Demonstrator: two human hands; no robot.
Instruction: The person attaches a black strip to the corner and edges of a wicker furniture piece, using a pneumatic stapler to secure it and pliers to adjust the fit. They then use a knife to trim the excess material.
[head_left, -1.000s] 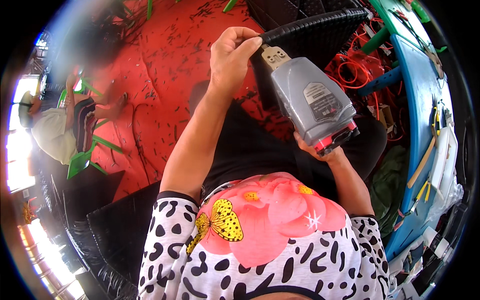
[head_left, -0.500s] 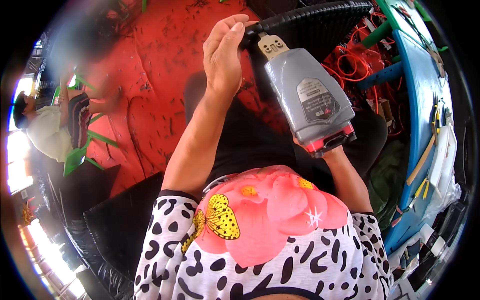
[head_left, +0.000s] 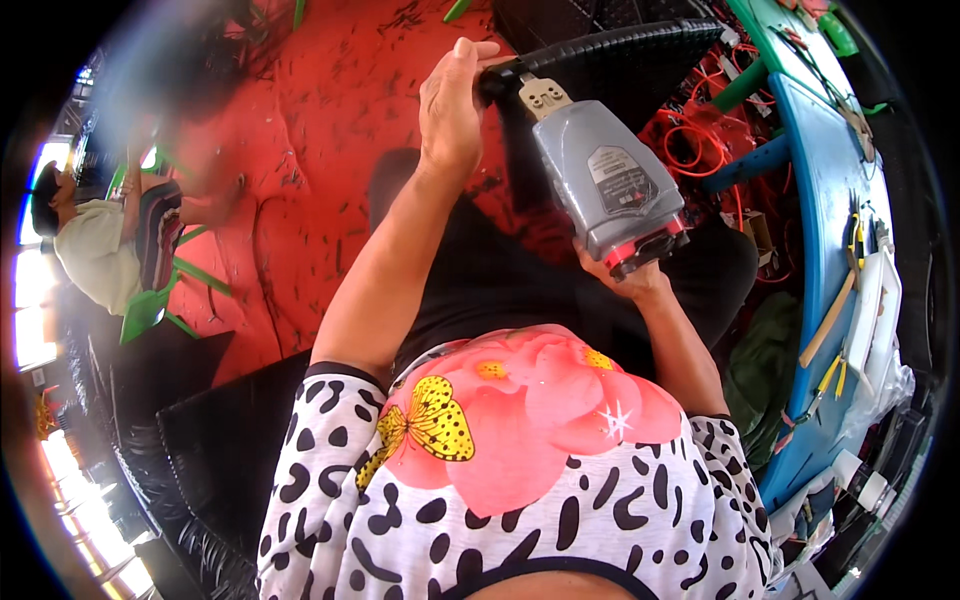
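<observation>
The person's hands are apart: the right hand (head_left: 627, 277) clutches a grey power tool (head_left: 610, 170) from below, its nose at a black woven panel's (head_left: 620, 46) edge. Whether the left hand (head_left: 450, 115), by that edge's end, grips, I can't tell.

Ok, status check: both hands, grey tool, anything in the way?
Right hand gripping grey tool from below. Left hand at left end of black woven panel. Tool's nose at panel edge, contact unclear. Possible obstruction: left hand, close by.

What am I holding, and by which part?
Your right hand holds the grey tool from below, near its red end. Your left hand is at the black rail; grip unclear.
</observation>
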